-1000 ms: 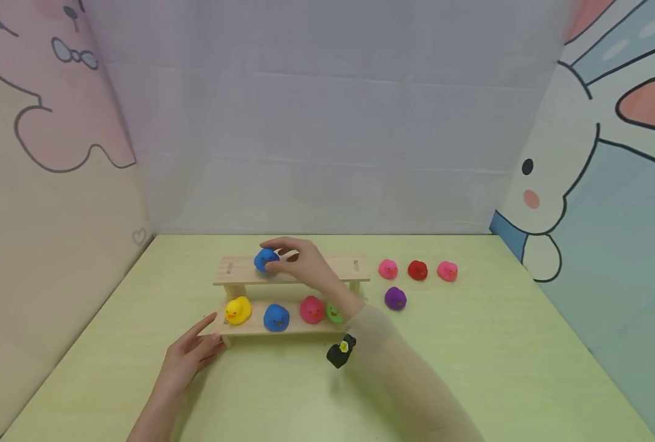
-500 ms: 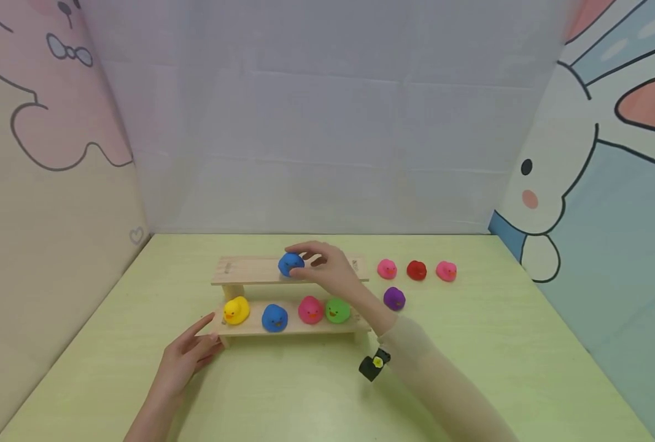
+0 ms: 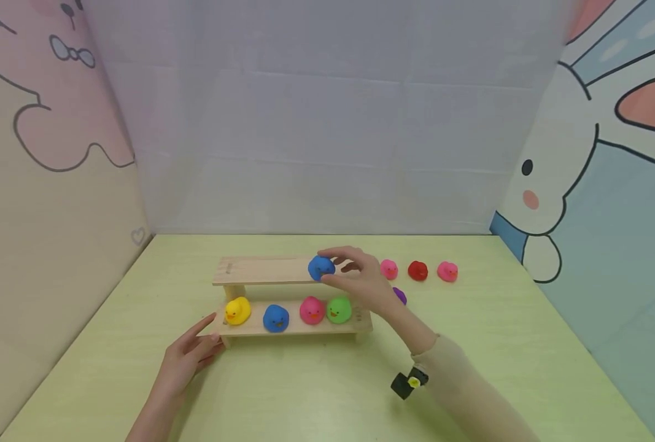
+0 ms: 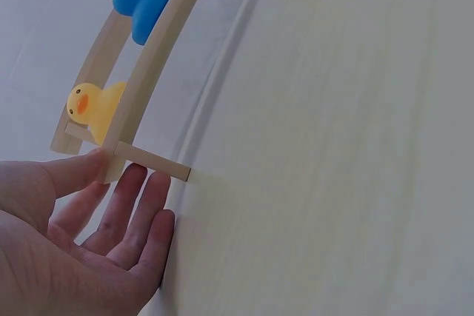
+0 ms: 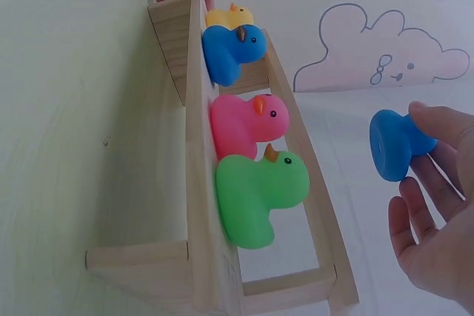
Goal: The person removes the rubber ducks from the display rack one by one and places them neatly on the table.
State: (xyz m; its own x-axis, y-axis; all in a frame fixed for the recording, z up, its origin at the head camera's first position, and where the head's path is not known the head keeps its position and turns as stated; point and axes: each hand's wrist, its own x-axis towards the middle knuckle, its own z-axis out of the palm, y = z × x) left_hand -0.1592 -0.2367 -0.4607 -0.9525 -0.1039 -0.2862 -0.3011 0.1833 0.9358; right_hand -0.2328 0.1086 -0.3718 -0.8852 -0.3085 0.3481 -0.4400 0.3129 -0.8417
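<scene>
Wall drawing [image 3: 67,123], pink, with a bow, we enter first at far left. Left hand [image 3: 186,356]: fingers apart and fairly straight, tips and thumb touching the left end of the wooden rack [image 3: 261,270], a two-tier piece standing on the pale green table [image 3: 305,393]; we see the thumb at the plank's corner in the left wrist view. Yellow duck [image 3: 237,311]: left end of the lower shelf [image 3: 363,319]. Lower blue duck [image 3: 275,318]: same shelf, well apart from the yellow. Near pink duck [image 3: 312,310]: same shelf, upright. Held blue duck [image 3: 320,269]: above the right half of the upper tier, clear of the wood; we note its flat base in the right wrist view. Green duck [image 3: 339,310]: lower shelf, just beside the near pink duck. Right hand [image 3: 363,282]: thumb and fingers pinched on the held blue duck. Far pink duck [image 3: 389,269]: on the table, right of the rack. Purple duck [image 3: 401,296]: partly hidden behind the right hand. Black block [image 3: 403,386]: at the right cuff, yellow flower beside it. Red duck [image 3: 418,271] and outermost pink duck [image 3: 447,271]: on the table, apart. Rabbit drawing [image 3: 554,178]: right wall.
</scene>
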